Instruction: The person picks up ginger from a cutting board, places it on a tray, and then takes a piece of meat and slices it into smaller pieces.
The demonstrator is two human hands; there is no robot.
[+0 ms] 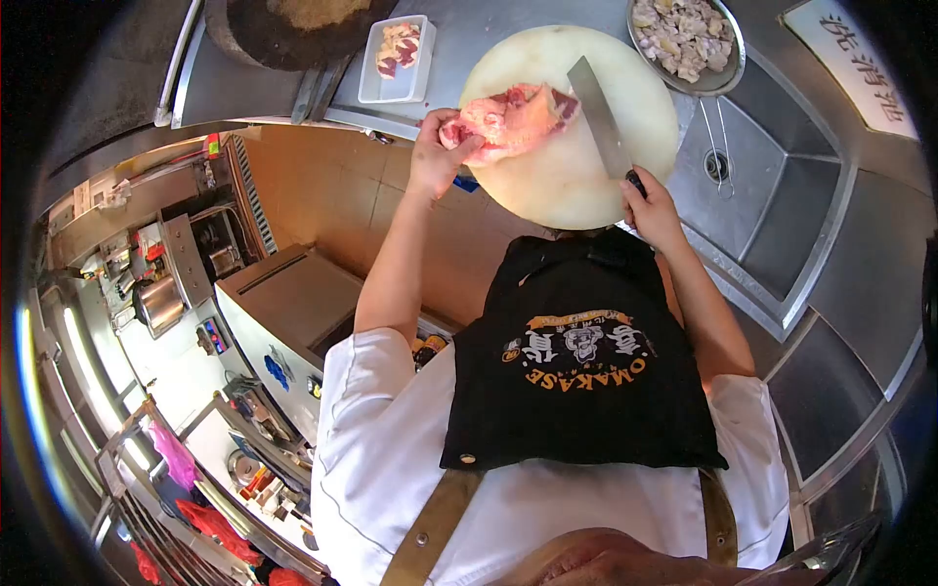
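A large piece of raw meat [510, 122] with pale skin and red flesh lies across the left part of the round white cutting board [586, 195]. My left hand [440, 154] grips its left end at the board's edge. In my right hand [652, 207] is the dark handle of a cleaver [602, 122]. The wide blade points up and away over the board, just right of the meat, with a gap between them. Both hands are closed on what they hold.
Behind the board at left stands a white plastic tub [418, 86] with meat pieces. A metal strainer [738, 73] of chopped meat sits at back right, its handle over the steel sink [728, 210]. A dark round pan [230, 39] is at far left.
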